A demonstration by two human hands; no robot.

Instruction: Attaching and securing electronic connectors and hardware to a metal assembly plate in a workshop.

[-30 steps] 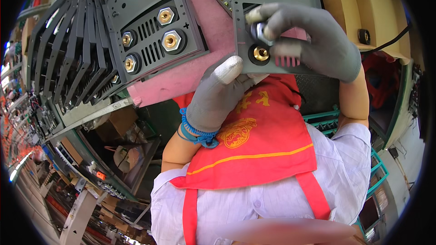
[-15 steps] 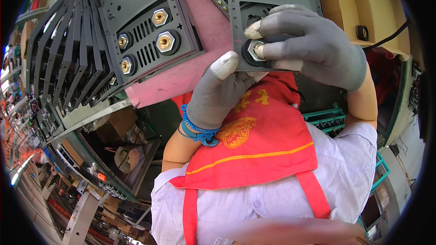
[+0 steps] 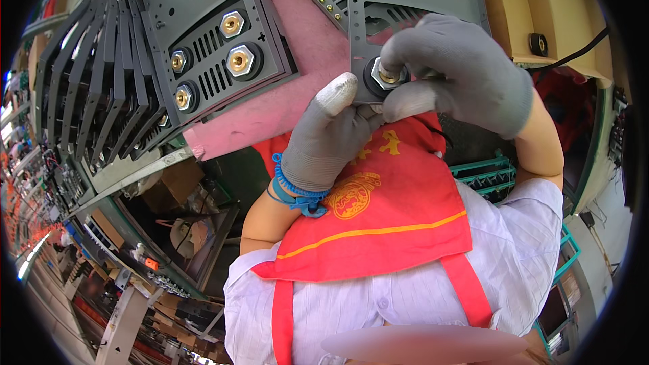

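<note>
Right hand [image 3: 460,74] on brass connector [image 3: 387,76]

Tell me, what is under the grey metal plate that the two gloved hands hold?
Under the grey metal plate lies a pink mat. The left hand supports its lower edge; the right hand pinches a brass connector. Plate and hands cover the rest.

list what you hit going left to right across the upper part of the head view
row of dark metal plates standing on edge → grey plate with four brass connectors → pink mat → left hand → brass connector → right hand
</note>
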